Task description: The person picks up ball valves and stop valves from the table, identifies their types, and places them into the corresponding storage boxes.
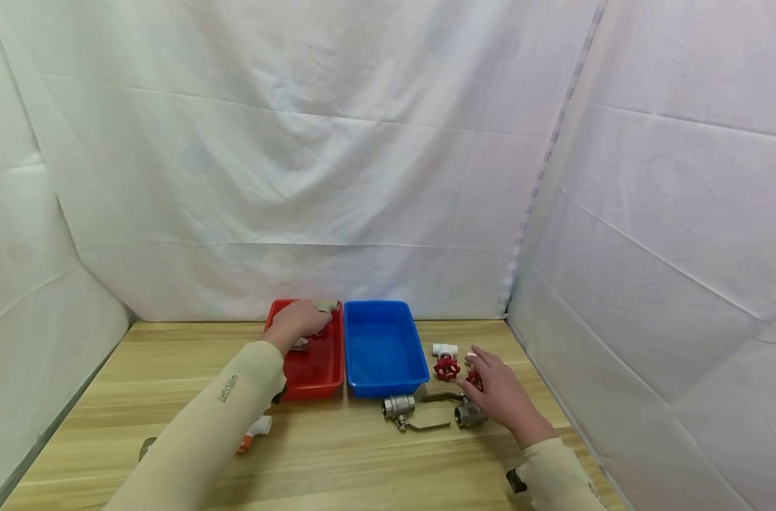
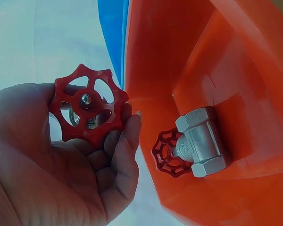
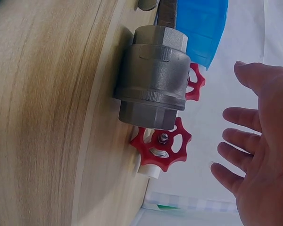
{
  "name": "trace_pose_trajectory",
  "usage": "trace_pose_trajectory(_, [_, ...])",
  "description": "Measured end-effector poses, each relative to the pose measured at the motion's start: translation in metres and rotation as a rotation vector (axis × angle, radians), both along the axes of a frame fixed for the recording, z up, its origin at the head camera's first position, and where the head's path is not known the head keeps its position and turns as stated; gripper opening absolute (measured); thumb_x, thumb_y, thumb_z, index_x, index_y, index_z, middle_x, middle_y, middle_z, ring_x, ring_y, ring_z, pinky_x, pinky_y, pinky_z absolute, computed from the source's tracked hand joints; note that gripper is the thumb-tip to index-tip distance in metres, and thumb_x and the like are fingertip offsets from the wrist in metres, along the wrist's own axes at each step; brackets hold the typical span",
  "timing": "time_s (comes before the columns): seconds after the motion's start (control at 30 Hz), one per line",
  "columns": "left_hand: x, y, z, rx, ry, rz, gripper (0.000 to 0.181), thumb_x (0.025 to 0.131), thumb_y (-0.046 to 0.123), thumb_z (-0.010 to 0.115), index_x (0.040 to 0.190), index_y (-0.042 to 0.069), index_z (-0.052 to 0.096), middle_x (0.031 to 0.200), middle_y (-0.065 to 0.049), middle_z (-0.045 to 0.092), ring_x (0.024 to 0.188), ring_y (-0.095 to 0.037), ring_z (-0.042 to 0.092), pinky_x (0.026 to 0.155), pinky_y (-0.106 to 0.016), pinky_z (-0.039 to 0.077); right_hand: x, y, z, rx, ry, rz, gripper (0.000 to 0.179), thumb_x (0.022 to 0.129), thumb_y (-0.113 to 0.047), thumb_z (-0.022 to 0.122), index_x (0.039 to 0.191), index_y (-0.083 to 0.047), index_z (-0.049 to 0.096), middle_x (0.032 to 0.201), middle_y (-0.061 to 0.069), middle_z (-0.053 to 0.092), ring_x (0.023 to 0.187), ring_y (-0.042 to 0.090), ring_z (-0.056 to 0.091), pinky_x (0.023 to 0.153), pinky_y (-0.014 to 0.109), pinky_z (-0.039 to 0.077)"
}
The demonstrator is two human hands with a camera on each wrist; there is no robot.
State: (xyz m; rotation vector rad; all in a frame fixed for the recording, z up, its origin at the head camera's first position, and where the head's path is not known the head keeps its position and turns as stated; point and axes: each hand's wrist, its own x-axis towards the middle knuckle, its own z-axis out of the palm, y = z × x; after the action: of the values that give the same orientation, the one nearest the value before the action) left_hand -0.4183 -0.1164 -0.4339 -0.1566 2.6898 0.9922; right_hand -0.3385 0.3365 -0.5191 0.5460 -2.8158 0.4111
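Observation:
My left hand [image 1: 301, 319] is over the far part of the red bin [image 1: 314, 392]. Its curled fingers hold a gate valve with a red handwheel [image 2: 87, 109]; the hand hides most of the valve's body. Below it in the bin lies a metal gate valve [image 2: 201, 143] with a smaller red handwheel. My right hand [image 1: 499, 392] hovers over the right side of the table, fingers spread and loosely bent, nothing in them. Close to it are a steel ball valve [image 3: 153, 77] and a white valve with a red handwheel [image 3: 170, 162], partly covered in the head view.
A blue bin [image 1: 388, 389] stands against the red one. Before it lie another ball valve [image 1: 398, 406] and a small lever valve [image 1: 402, 424]. A second white valve [image 1: 447, 367] sits to the right. Near the left sleeve is a white fitting [image 1: 259, 426] with orange.

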Motion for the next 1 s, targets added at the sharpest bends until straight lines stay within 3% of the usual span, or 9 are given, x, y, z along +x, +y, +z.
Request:
trace_pose_trajectory(0.27, [-0.002, 0.002, -0.001, 0.012, -0.018, 0.026, 0.028, 0.102, 0.035, 0.073, 0.109, 0.009, 0.066, 0.111, -0.015, 0.071, 0.108, -0.037, 0.072, 0.070, -0.036, 0.064, 0.001, 0.000, -0.001, -0.013, 0.005, 0.005, 0.054, 0.105, -0.034, 0.079, 0.144, 0.001, 0.067, 0.164, 0.026, 0.050, 0.147, 0.051, 0.051, 0.117, 0.071, 0.043])
trace_pose_trajectory(0.47, [-0.002, 0.005, 0.000, 0.002, -0.011, 0.041, 0.027, 0.102, 0.033, 0.070, 0.109, 0.008, 0.065, 0.106, -0.014, 0.070, 0.107, -0.038, 0.072, 0.081, -0.043, 0.066, 0.000, 0.000, -0.003, -0.003, 0.004, -0.001, 0.052, 0.105, -0.034, 0.080, 0.141, 0.002, 0.068, 0.164, 0.026, 0.050, 0.145, 0.051, 0.053, 0.117, 0.067, 0.046])
trace_pose_trajectory(0.73, [-0.007, 0.009, 0.000, 0.009, -0.038, 0.094, 0.031, 0.102, 0.032, 0.073, 0.115, 0.006, 0.062, 0.119, -0.019, 0.070, 0.113, -0.037, 0.069, 0.086, -0.044, 0.066, 0.001, 0.000, -0.004, -0.019, 0.020, -0.009, 0.050, 0.103, -0.031, 0.082, 0.139, 0.001, 0.069, 0.162, 0.028, 0.050, 0.144, 0.052, 0.054, 0.116, 0.068, 0.047])
trace_pose_trajectory(1.0, [-0.014, 0.014, -0.006, -0.016, -0.045, 0.149, 0.039, 0.095, 0.027, 0.083, 0.117, 0.005, 0.060, 0.113, -0.018, 0.070, 0.103, -0.036, 0.069, 0.079, -0.042, 0.065, 0.003, 0.000, -0.002, -0.020, 0.034, -0.005, 0.051, 0.103, -0.031, 0.083, 0.140, 0.000, 0.070, 0.160, 0.029, 0.052, 0.142, 0.052, 0.056, 0.114, 0.068, 0.049])
